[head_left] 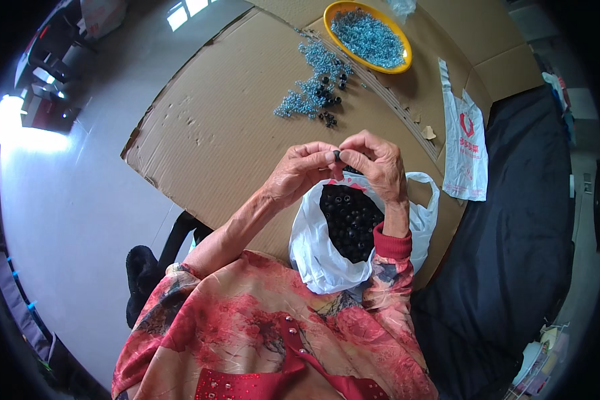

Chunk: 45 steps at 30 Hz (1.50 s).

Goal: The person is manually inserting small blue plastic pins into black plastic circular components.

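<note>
In the head view, the left hand (pixel 299 170) and the right hand (pixel 378 165) are holding one small black bead (pixel 337 155) clamped in their grip, fingertips meeting around it; neither hand is lying nearer, and its long axis is not showing clearly. One open white bag (pixel 305 233) is resting just below the hands, bearing uncountably many dark beads (pixel 353 227). Beyond, on the cardboard worktop (pixel 220 127), one heap of blue pieces (pixel 303 100), one yellow bowl (pixel 328 28) and one flat white bag (pixel 465 150) are lying.
</note>
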Available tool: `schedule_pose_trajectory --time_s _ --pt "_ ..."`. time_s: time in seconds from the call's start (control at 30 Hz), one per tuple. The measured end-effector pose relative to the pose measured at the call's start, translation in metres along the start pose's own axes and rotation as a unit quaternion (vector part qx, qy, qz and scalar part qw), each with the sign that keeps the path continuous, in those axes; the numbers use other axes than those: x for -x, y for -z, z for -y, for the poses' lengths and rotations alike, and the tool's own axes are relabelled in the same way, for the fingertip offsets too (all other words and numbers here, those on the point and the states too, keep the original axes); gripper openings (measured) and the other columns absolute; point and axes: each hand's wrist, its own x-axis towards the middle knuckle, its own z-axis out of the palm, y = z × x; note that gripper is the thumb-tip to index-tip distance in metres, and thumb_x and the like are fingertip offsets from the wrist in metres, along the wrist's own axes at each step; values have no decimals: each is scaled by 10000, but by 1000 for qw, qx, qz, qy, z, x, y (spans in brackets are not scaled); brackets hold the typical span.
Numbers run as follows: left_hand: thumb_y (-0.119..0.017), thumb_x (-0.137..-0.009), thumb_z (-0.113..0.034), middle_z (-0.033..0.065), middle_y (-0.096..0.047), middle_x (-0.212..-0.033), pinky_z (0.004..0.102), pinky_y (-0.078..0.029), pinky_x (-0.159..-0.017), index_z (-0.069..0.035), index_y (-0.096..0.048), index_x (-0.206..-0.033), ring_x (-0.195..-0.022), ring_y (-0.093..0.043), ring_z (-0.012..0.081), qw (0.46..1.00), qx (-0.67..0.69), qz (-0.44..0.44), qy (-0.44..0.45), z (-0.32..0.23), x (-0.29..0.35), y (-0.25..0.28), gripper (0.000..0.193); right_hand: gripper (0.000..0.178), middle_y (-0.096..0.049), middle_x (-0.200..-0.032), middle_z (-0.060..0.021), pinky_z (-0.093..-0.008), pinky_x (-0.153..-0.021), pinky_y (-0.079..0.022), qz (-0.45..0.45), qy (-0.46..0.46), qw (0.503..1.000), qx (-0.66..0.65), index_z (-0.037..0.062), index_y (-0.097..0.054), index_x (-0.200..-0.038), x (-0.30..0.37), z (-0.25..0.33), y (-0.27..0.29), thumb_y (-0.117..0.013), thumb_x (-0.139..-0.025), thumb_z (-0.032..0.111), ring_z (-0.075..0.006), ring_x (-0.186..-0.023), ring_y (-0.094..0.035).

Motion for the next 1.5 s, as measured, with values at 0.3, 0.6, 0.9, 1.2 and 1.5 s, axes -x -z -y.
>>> schedule_pose_trajectory --time_s 0.3,0.6,0.9,1.2,1.5 --pt "-593 -847 -190 59 -608 -836 352 -476 -788 -40 -610 -891 -777 -576 154 996 18 -70 -61 -14 -4 29 158 143 -636 -809 -74 -260 -647 -480 -63 -22 974 214 28 -638 -875 -1 -41 29 -655 -751 97 -150 -724 -605" --pt "-574 -868 -172 63 -609 -859 330 -493 -754 -31 -590 -886 -752 -582 133 994 51 -81 -51 -8 -7 40 144 135 -615 -773 -120 -390 -704 -457 26 114 921 372 29 -632 -814 -15 -57 31 -638 -708 112 -306 -747 -564" --pt "-531 -893 -171 63 -589 -905 369 -476 -796 -41 -564 -949 -823 -567 142 993 110 -24 -46 3 -18 55 146 294 -619 -738 -129 -351 -632 -474 -155 59 948 272 12 -611 -995 -115 -112 62 -646 -741 155 -234 -675 -607" --pt "-539 -884 -196 93 -591 -986 402 -446 -837 -51 -574 -968 -884 -564 187 990 139 2 -22 0 -16 59 171 105 -588 -774 -136 -414 -663 -453 -163 61 896 409 44 -597 -784 -136 -129 52 -632 -721 119 -323 -739 -572" --pt "-519 -890 -162 84 -589 -907 385 -470 -805 -35 -563 -938 -816 -574 172 991 132 0 -34 0 -17 53 143 75 -574 -759 -113 -412 -700 -435 -128 162 876 436 59 -594 -750 -84 -107 36 -635 -719 113 -311 -752 -540"
